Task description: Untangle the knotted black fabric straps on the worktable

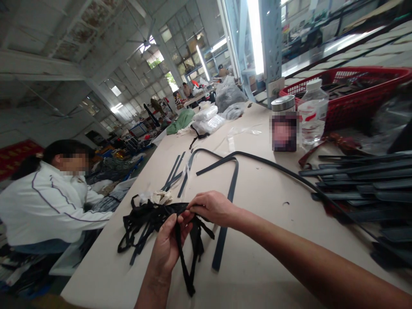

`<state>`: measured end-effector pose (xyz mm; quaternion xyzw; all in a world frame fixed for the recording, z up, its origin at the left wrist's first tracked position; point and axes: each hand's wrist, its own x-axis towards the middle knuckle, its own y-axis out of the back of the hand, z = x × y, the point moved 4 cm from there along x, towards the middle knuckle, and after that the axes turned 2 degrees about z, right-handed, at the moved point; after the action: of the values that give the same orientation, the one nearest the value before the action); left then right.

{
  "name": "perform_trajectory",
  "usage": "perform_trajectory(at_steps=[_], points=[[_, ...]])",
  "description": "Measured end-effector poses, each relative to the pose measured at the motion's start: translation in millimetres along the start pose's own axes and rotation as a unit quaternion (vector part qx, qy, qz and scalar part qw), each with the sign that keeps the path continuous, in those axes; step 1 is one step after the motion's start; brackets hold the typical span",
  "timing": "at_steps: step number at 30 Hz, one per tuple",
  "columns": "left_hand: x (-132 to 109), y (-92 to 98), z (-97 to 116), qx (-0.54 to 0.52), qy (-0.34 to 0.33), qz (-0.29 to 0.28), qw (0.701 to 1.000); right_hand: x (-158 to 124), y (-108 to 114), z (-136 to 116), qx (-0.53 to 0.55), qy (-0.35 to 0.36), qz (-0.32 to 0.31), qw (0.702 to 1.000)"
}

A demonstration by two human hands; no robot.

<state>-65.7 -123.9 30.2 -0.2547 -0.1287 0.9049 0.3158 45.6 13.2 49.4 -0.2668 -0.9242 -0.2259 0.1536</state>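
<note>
My left hand (pixel 170 242) pinches a black fabric strap (pixel 182 257), which hangs down in a loop over the table. Close above it, my right hand (pixel 210 207) has its fingertips closed on the same black strap material. A tangled heap of black straps (pixel 141 219) lies just left of both hands. Beneath and beyond my right forearm runs a bent dark flat strip (pixel 222 240). Farther up, several more dark strips (pixel 174 174) lie on the pale table (pixel 264 257). The fingers hide where the strap passes between my hands.
At the right lies a stack of dark strips (pixel 363 193). Behind it stand a red basket (pixel 354 103), a clear bottle (pixel 313 113) and a silver-lidded jar (pixel 283 128). Plastic bags (pixel 209 118) and green cloth (pixel 180 121) cover the far end. A person in white (pixel 61 197) sits left.
</note>
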Motion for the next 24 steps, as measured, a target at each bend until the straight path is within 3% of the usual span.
perform_trajectory(at_steps=[9,13,18,21,24], points=[[-2.3,8.3,-11.0,0.051,-0.004,-0.078,0.996,11.6,12.1,37.2,0.228,-0.135,0.097,0.960],[-8.2,5.6,-26.2,0.058,0.005,-0.088,0.994,11.7,16.1,44.4,0.240,-0.153,0.138,0.949],[-21.6,5.4,-38.1,0.072,0.008,-0.105,0.992,11.5,22.8,36.1,0.217,-0.171,0.154,0.948],[-35.5,12.9,-42.0,0.114,-0.009,-0.131,0.985,10.3,48.4,35.6,0.220,-0.174,0.201,0.939],[-49.9,43.1,-45.9,0.131,-0.027,-0.108,0.985,2.6,102.5,43.4,0.227,-0.172,0.333,0.899]])
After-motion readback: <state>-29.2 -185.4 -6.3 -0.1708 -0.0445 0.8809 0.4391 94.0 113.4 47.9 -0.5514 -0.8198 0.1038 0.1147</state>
